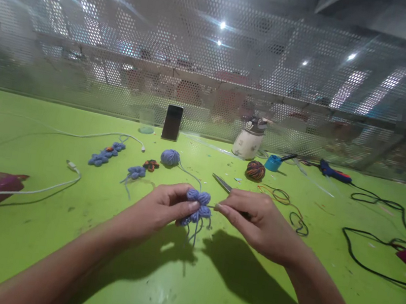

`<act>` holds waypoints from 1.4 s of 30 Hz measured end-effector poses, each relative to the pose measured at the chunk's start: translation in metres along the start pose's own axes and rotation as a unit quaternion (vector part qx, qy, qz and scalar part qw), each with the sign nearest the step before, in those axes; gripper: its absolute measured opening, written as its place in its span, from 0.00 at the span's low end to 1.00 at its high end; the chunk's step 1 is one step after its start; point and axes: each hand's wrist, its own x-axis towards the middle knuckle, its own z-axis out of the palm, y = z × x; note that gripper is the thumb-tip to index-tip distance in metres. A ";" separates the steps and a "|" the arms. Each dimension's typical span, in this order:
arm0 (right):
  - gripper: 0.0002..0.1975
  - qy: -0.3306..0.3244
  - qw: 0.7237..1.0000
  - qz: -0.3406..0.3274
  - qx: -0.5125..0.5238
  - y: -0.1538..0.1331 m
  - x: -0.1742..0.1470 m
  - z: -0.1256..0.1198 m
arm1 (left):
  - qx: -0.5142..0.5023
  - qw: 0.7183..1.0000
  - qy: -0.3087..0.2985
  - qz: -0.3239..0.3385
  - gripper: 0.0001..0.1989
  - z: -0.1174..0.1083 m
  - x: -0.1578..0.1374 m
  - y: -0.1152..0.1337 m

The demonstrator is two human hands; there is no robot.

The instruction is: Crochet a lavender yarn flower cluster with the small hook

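Nearest my remote view, forearms [87, 252]; the left hand [167, 205] pinches a yarn flower [202, 210] above the tabletop [36, 228], the right hand [254, 219] grips a thin hook [210, 206] meeting it. I judge the flower light, soft, best pinched centrally. Beyond: a blue yarn ball [170, 157].

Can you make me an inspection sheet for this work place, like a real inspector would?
Surface: green table, with small scraps about.
Job's things: blue-purple yarn flower, loose ends dangling; a strand joins it to the blue-purple yarn ball; thin tool reaching the flower.
Clutter: pointed blades, probably scissors, handles hidden; phone propped upright; bottle; multicoloured yarn ball.
Hands: left hand pinches the flower; right hand grips the thin tool.
Cables: white cable on the left, black cable looping on the right; both apart from the hands.
Surroundings: perforated screen behind the table; bright lights show.
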 end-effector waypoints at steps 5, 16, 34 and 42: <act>0.14 -0.006 1.000 -0.008 0.011 -0.001 0.001 0.001 | -0.016 1.000 -0.020 0.004 0.10 0.000 0.000 -0.002; 0.16 -0.013 1.000 -0.011 0.011 0.000 0.001 -0.002 | -0.062 0.998 -0.013 -0.001 0.10 0.002 -0.001 -0.003; 0.17 -0.028 0.999 -0.016 0.007 -0.002 -0.001 -0.002 | -0.063 0.998 -0.016 0.000 0.06 0.001 0.000 0.000; 0.17 -0.020 1.000 -0.001 0.022 -0.002 -0.001 0.001 | -0.040 0.999 -0.015 0.012 0.06 0.000 -0.001 0.001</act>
